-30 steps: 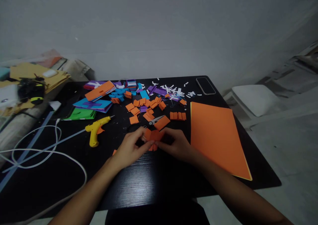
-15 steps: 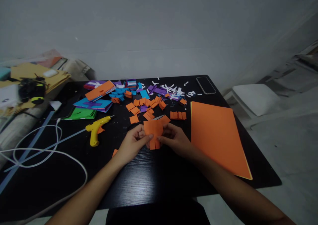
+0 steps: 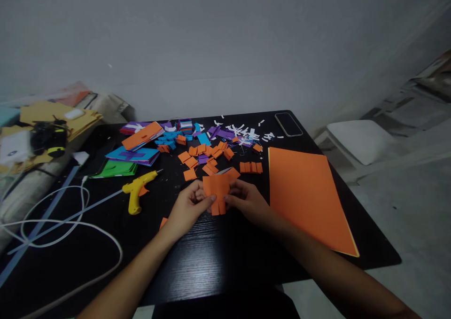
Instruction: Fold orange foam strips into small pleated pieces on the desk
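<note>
Between my two hands is a piece of orange paper, upright, with a slit in its narrower lower part. My left hand pinches its left side, thumb in front and fingers curled behind. On the other side my right hand pinches it the same way near the lower part. Just behind the paper a scissor blade shows, its handles hidden. Several small folded orange paper pieces lie beyond my hands, and a row of orange folded pieces sits to the right.
A yellow glue gun lies left, near a looping white cable. Large orange sheets cover the table's right side. Farther back are white paper scraps, a phone and folded coloured paper stacks. A white stool stands at right.
Both hands still pinch the orange paper in nearly the same pose. The whole view has shifted slightly, with the table sitting a little lower in the picture.
</note>
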Demonstrator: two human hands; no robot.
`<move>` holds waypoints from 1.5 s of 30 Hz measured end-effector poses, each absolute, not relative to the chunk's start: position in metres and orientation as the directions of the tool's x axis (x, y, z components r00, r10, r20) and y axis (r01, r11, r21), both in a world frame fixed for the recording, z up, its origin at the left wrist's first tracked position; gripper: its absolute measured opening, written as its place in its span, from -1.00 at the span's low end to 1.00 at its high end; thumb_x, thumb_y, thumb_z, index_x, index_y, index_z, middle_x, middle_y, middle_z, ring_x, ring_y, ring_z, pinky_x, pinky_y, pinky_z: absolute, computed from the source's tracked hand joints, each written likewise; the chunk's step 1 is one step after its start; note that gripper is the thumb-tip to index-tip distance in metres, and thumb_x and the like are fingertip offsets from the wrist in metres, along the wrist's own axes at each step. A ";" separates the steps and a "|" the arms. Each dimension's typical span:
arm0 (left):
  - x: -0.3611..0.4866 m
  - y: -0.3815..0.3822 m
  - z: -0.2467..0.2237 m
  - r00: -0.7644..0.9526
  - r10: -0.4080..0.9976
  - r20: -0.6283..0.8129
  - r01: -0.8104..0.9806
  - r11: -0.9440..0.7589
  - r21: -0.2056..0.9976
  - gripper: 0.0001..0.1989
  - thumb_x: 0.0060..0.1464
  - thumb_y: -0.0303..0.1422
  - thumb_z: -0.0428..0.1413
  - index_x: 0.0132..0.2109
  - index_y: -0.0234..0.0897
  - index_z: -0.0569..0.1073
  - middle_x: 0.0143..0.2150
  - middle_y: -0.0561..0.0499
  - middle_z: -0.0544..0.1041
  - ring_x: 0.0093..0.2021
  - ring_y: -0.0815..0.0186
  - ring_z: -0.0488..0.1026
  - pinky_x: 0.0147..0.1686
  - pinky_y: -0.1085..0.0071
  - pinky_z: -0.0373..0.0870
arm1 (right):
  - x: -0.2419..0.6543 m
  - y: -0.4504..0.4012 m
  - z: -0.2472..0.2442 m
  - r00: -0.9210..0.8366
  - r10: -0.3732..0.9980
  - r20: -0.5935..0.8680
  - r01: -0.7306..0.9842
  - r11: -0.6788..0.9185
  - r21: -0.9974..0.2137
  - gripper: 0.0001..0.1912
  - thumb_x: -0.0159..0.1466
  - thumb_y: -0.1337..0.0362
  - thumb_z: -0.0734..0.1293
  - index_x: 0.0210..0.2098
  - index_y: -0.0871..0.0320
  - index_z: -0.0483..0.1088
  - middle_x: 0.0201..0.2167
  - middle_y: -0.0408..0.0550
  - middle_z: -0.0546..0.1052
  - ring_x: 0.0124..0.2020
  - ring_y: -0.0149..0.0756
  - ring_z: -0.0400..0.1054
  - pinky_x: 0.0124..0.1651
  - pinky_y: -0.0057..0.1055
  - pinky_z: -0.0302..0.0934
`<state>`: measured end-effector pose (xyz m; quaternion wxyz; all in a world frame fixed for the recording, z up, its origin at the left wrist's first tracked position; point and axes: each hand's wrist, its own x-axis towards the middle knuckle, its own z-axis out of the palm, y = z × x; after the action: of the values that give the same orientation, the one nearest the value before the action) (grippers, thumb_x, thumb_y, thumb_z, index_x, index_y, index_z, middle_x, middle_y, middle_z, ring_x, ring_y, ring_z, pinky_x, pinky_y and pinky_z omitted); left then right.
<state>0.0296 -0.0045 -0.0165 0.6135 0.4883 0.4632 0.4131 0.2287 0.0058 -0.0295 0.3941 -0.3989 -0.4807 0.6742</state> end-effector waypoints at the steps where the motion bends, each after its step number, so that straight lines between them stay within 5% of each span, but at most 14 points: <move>1: 0.030 -0.005 -0.017 0.228 0.960 -0.165 -0.051 0.181 0.982 -0.68 0.03 -0.19 0.36 -0.23 -0.29 0.45 -0.45 0.11 0.54 -0.50 0.41 0.46 -0.44 0.48 0.44 | 0.228 0.006 -0.031 -0.367 0.919 -0.146 -0.146 -0.212 -0.966 -0.72 0.12 0.21 0.55 -0.23 0.17 0.48 -0.33 -0.13 0.60 -0.34 -0.32 0.50 -0.25 -0.39 0.38; 11: 0.030 -0.004 -0.024 0.207 0.968 -0.140 -0.040 0.151 0.988 -0.66 0.03 -0.16 0.35 -0.21 -0.28 0.45 -0.44 0.11 0.53 -0.49 0.39 0.46 -0.44 0.48 0.42 | 0.226 0.011 -0.038 -0.370 0.911 -0.180 -0.227 -0.277 -0.934 -0.60 0.04 0.12 0.60 -0.26 0.17 0.46 -0.37 -0.15 0.60 -0.43 -0.32 0.51 -0.30 -0.35 0.44; 18: 0.037 -0.004 -0.022 0.244 0.966 -0.090 -0.092 0.116 0.989 -0.58 0.02 -0.19 0.37 -0.03 -0.27 0.51 -0.21 0.00 0.65 -0.24 0.25 0.60 -0.16 0.33 0.54 | 0.224 0.006 -0.034 -0.369 0.923 -0.105 -0.203 -0.190 -0.961 -0.63 0.12 0.11 0.58 -0.21 0.16 0.47 -0.34 -0.13 0.61 -0.39 -0.34 0.51 -0.26 -0.37 0.42; 30: 0.037 -0.003 -0.022 0.215 0.970 -0.109 -0.149 0.143 0.978 -0.56 0.00 -0.19 0.39 -0.02 -0.28 0.52 -0.14 -0.07 0.68 -0.08 0.15 0.64 -0.09 0.30 0.55 | 0.226 0.009 -0.040 -0.359 0.922 -0.143 -0.234 -0.237 -0.943 -0.58 0.03 0.17 0.62 -0.21 0.12 0.45 -0.33 -0.16 0.60 -0.33 -0.31 0.52 -0.16 -0.31 0.43; 37: 0.028 -0.003 -0.023 0.293 0.942 -0.163 -0.027 0.179 0.983 -0.69 0.07 -0.23 0.35 -0.11 -0.34 0.60 -0.31 -0.03 0.67 -0.38 0.30 0.57 -0.33 0.42 0.47 | 0.228 0.011 -0.040 -0.270 0.953 -0.137 -0.223 -0.200 -0.954 -0.58 0.00 0.23 0.62 -0.21 0.11 0.46 -0.35 -0.19 0.57 -0.29 -0.31 0.51 -0.11 -0.32 0.41; 45: 0.029 -0.005 -0.021 0.254 0.962 -0.104 0.061 0.092 0.994 -0.82 0.08 -0.29 0.35 -0.21 -0.32 0.65 -0.35 -0.03 0.67 -0.37 0.29 0.56 -0.32 0.43 0.47 | 0.226 0.004 -0.029 -0.357 0.924 -0.137 -0.210 -0.222 -0.952 -0.69 0.05 0.17 0.61 -0.29 0.14 0.53 -0.36 -0.15 0.61 -0.33 -0.29 0.51 -0.13 -0.29 0.38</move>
<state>0.0292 -0.0049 -0.0209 0.5723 0.5471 0.4672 0.3935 0.2255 0.0040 -0.0285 0.4166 -0.3846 -0.4642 0.6805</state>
